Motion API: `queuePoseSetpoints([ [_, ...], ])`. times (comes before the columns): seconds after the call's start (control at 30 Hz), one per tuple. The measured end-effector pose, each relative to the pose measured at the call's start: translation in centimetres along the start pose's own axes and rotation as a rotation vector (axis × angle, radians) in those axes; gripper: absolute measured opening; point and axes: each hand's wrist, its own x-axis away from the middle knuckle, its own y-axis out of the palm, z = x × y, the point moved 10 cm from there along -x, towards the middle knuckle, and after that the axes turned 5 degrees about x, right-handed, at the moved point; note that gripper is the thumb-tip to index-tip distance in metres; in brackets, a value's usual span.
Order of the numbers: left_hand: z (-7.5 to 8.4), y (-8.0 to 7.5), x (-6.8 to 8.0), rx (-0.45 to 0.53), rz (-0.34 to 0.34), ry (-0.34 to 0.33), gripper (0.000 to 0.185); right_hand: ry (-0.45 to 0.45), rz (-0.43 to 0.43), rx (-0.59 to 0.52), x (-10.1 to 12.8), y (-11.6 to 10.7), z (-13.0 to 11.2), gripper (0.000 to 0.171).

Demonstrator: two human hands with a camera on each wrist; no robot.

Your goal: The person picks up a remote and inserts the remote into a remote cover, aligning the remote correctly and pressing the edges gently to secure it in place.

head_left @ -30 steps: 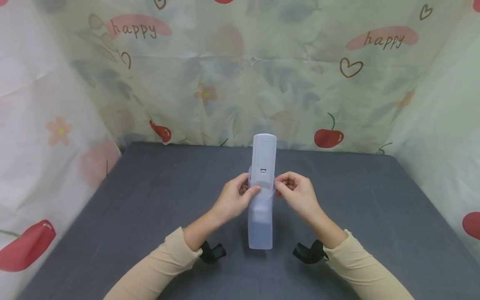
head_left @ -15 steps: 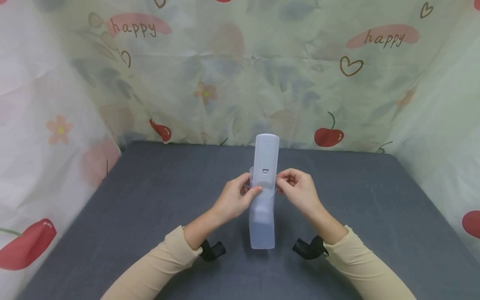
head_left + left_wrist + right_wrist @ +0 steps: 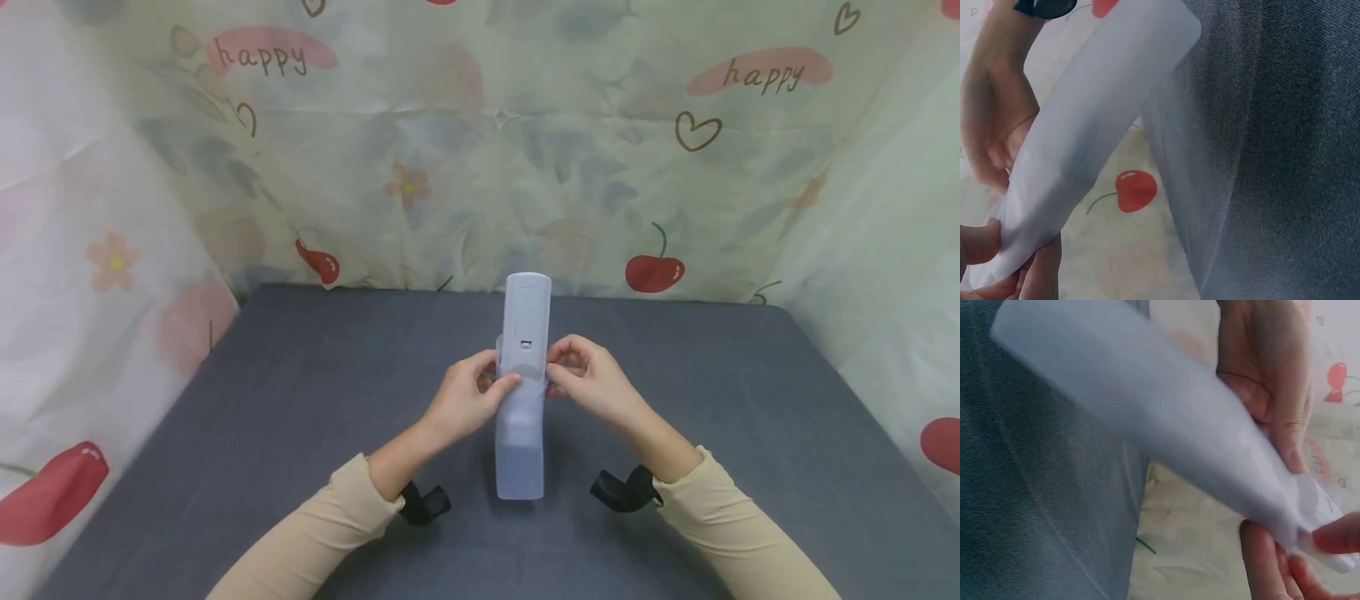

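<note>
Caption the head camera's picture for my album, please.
A left hand and right hand hold a slim white plastic device partly inside a frosted translucent sleeve at a dark grey table.

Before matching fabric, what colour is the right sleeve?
The right sleeve is beige, clearest in the head view.

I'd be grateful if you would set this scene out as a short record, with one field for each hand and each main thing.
Left hand: the hand grips the sleeve, thumb on its near face
Right hand: the hand pinches the sleeve's right edge
Remote: pale; upper end out of the sleeve, small notch facing the head camera
Sleeve: cloudy, covers the remote's lower end; contact with the table unclear
Table: dark grey
Backdrop: printed cloth with cherries, flowers and hearts
</note>
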Motion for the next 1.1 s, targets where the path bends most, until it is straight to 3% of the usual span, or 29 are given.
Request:
queuePoseSetpoints([
  [0.17, -0.1, 0.3, 0.0, -0.003, -0.021, -0.009, 0.026, -0.008, -0.013, -0.005, -0.3, -0.1, -0.5, 0.046],
  [0.4, -0.1, 0.7, 0.0, 0.037, -0.059, -0.007, 0.030, -0.013, 0.014, 0.018, -0.7, -0.5, -0.6, 0.045],
  [0.6, -1.5, -0.1, -0.2, 0.177, -0.033, -0.108, 0.031, -0.034, 0.038, 0.002, -0.8, -1.2, -0.8, 0.045],
  [0.77, -2.3, -0.1, -0.1, 0.264, -0.053, -0.159, 0.027, -0.041, 0.059, -0.017, -0.7, -1.8, -1.0, 0.045],
  [0.87, -2.3, -0.2, -0.1, 0.297, -0.030, -0.141, 0.024, -0.047, 0.060, -0.015, -0.7, -2.0, -1.2, 0.045],
  [1.1, -2.0, -1.1, 0.1, 0.298, 0.102, -0.121, 0.019, -0.064, 0.018, -0.017, -0.8, -1.5, -1.4, 0.046],
])
